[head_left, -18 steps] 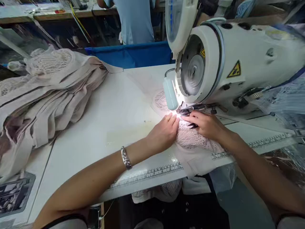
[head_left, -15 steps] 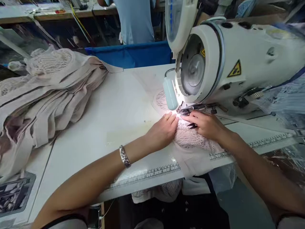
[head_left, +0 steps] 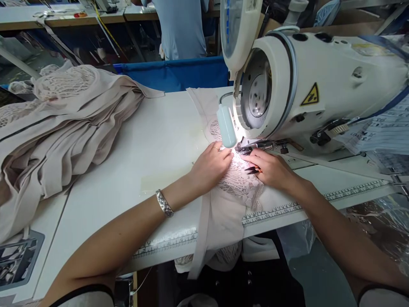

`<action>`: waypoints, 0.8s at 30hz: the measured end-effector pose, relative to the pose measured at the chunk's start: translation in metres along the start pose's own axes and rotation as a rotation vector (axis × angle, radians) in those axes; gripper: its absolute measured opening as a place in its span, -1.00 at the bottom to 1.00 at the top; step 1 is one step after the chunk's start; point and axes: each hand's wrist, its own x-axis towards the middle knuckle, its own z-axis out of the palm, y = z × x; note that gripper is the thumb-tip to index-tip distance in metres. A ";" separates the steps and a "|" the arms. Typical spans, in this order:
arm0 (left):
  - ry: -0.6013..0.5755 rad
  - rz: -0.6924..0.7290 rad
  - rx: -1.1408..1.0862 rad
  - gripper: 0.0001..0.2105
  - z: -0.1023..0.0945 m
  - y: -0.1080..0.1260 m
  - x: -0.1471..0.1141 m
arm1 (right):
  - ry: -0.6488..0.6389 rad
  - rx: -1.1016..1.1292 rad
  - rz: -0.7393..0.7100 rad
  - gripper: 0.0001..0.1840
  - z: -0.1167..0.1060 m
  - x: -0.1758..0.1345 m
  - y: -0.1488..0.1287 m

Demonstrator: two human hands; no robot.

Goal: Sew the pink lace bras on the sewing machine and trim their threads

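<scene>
A piece of pale pink lace fabric [head_left: 234, 181] lies under the sewing machine [head_left: 281, 89], with its plain strip [head_left: 204, 232] hanging over the table's front edge. My left hand [head_left: 212, 165] is on the lace left of the lit presser foot [head_left: 240, 149], fingers bent together on the cloth; its fingertips are partly hidden by the lamp. On the other side, my right hand [head_left: 270, 168] holds thread snips [head_left: 253, 170] with orange handles in the palm, dark blades pointing left. Its forefinger and thumb touch the lace close to the presser foot.
A heap of pale pink lace-and-fabric pieces [head_left: 73, 123] lies at the left. The small lamp [head_left: 226, 126] hangs beside the machine head. Ruler tape [head_left: 275, 214] runs along the front edge. Behind the table are a blue cloth bin [head_left: 179, 72] and a person in light blue [head_left: 182, 30].
The lace fabric has turned and shifted left, so its plain strip now hangs at the front. My left hand has moved slightly left and its fingers are more bent. The machine's wheel has turned.
</scene>
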 end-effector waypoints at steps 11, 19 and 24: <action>0.030 0.006 -0.211 -0.76 0.010 0.032 -0.001 | 0.139 0.157 0.001 -0.54 0.001 -0.011 0.005; 0.028 0.081 -0.246 -0.74 0.010 0.013 0.000 | 0.186 -0.015 -0.274 -0.64 0.000 -0.003 0.002; 0.010 0.125 -0.213 -0.66 0.009 -0.006 0.004 | 0.186 -0.069 -0.250 -0.55 -0.001 -0.002 0.002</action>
